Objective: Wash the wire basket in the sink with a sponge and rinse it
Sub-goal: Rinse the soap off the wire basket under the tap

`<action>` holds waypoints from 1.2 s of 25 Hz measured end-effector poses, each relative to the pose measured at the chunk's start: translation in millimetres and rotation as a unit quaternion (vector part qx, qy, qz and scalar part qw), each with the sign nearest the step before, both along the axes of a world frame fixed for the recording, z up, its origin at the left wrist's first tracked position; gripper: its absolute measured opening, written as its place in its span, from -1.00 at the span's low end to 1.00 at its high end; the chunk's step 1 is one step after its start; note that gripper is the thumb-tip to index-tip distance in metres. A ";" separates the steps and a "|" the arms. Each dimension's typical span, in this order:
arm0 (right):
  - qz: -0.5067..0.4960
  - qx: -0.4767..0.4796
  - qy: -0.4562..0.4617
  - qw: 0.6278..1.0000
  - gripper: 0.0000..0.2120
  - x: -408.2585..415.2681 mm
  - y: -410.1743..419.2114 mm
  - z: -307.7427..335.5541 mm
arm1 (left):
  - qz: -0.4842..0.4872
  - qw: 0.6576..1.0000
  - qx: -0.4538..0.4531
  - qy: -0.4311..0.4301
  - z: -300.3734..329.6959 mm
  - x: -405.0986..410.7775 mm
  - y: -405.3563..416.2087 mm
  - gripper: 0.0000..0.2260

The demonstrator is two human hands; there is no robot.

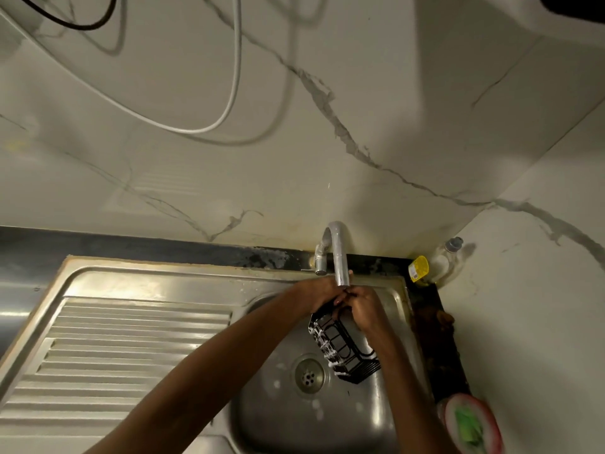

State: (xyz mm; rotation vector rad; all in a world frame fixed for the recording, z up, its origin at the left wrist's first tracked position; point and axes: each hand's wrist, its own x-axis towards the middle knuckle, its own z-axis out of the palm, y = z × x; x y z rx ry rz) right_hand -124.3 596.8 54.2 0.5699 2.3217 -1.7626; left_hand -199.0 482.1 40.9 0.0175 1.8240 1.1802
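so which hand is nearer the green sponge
Right. The right hand grips the basket on the side toward the sponge; the left hand is farther left, under the tap.

Counts from the head view:
- 2 hands: left hand (316, 294), right hand (363, 308), both at the top end of the basket.
- 1 black wire basket (342, 347), suds on it.
- 1 sink (157, 280), with 1 bowl, 1 ribbed draining board (131, 348), 1 drain (307, 375).
- 1 tap (337, 253).
- 1 clear bottle (447, 258) in the corner, lying tilted, yellow label.
- 1 round dish (487, 421) at the right edge, 1 green sponge (469, 425) in it.
- 2 cables on the wall: 1 white cable (229, 106), 1 black cable (82, 26).
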 end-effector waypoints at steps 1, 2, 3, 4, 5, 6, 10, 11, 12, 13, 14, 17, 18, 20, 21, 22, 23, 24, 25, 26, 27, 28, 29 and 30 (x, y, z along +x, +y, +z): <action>-0.004 -0.001 -0.003 1.000 -0.73 -1.2 -2.6 1.3 | 0.014 1.000 -0.003 -0.026 2.9 0.1 1.7 -0.53; -0.005 0.001 -0.006 1.000 -0.75 -1.7 -6.7 6.5 | 0.010 0.999 -0.010 -0.038 2.5 -1.0 0.9 -0.55; -0.007 0.004 -0.002 1.000 -0.77 -2.3 -10.3 11.0 | 0.009 0.999 -0.010 -0.040 6.3 0.9 -4.2 -0.58; -0.014 -0.002 0.002 1.000 -0.79 -1.8 -12.8 15.9 | 0.006 0.999 -0.006 -0.047 2.2 2.4 -7.9 -0.59; -0.027 -0.029 0.009 0.999 -0.79 -1.0 -13.4 19.4 | 0.012 0.999 -0.007 -0.042 4.2 4.4 -13.6 -0.61; -0.035 -0.051 0.021 0.998 -0.77 1.6 -12.4 25.8 | 0.027 0.999 -0.008 -0.024 -1.3 3.0 -13.8 -0.64; -0.036 -0.061 0.049 0.996 -0.74 16.1 11.1 63.4 | 0.042 0.999 -0.032 -0.008 -31.1 4.5 -4.9 -0.63; -0.034 -0.062 0.050 0.996 -0.72 21.3 20.6 74.3 | 0.046 0.998 -0.025 -0.021 -36.3 8.2 -0.6 -0.63; -0.030 -0.059 0.050 0.997 -0.71 26.4 29.4 83.0 | 0.046 0.998 -0.018 -0.029 -44.5 10.0 4.0 -0.66; -0.030 -0.056 0.047 0.997 -0.70 30.5 36.8 88.2 | 0.047 0.998 -0.022 -0.038 -46.3 13.2 6.2 -0.67; -0.028 -0.049 0.044 0.997 -0.69 34.4 41.7 91.0 | 0.046 0.998 -0.026 -0.036 -49.9 13.8 9.7 -0.69; -0.040 -0.051 0.021 0.998 -0.71 35.7 42.9 84.5 | 0.074 0.996 -0.029 -0.049 -69.3 3.6 21.7 -0.64; -0.041 -0.056 0.010 0.998 -0.72 32.0 38.1 79.6 | 0.077 0.995 -0.011 -0.061 -91.0 -6.1 25.7 -0.58; -0.032 -0.070 -0.021 0.997 -0.75 20.8 24.2 64.0 | 0.053 0.995 0.000 -0.080 -106.4 -12.3 26.0 -0.48; -0.025 -0.067 -0.040 0.997 -0.75 14.5 16.1 52.1 | 0.054 0.995 0.027 -0.079 -92.4 -10.1 21.2 -0.51; -0.015 -0.054 -0.058 0.997 -0.74 9.7 8.3 39.3 | 0.037 0.997 0.018 -0.059 -69.4 -5.8 15.2 -0.56; -0.010 -0.039 -0.072 0.997 -0.74 4.8 2.0 25.4 | 0.032 0.998 0.001 -0.046 -52.0 -3.4 9.7 -0.58; -0.010 -0.029 -0.079 0.996 -0.76 0.9 -3.4 14.5 | 0.039 0.998 -0.004 -0.049 -36.0 -0.6 6.8 -0.58; -0.012 -0.021 -0.083 0.996 -0.78 -2.6 -8.4 6.6 | 0.032 0.997 0.001 -0.069 -33.1 -2.1 2.7 -0.58; -0.013 -0.013 -0.084 0.996 -0.79 -5.1 -13.0 2.2 | 0.020 0.997 0.006 -0.069 -32.5 -5.4 -2.0 -0.59; -0.013 -0.004 -0.084 0.996 -0.78 -7.1 -17.5 -0.2 | 0.020 0.996 0.018 -0.084 -29.9 -7.2 -7.8 -0.60; -0.013 0.002 -0.085 0.996 -0.78 -8.1 -21.3 0.8 | 0.017 0.995 0.031 -0.098 -28.6 -8.9 -13.4 -0.61; -0.013 -0.002 -0.084 0.996 -0.78 -8.7 -24.4 2.1 | 0.013 0.994 0.034 -0.100 -24.9 -8.8 -17.6 -0.61; -0.015 -0.006 -0.082 0.996 -0.80 -8.3 -26.8 3.6 | 0.012 0.994 0.042 -0.101 -20.6 -7.8 -19.4 -0.59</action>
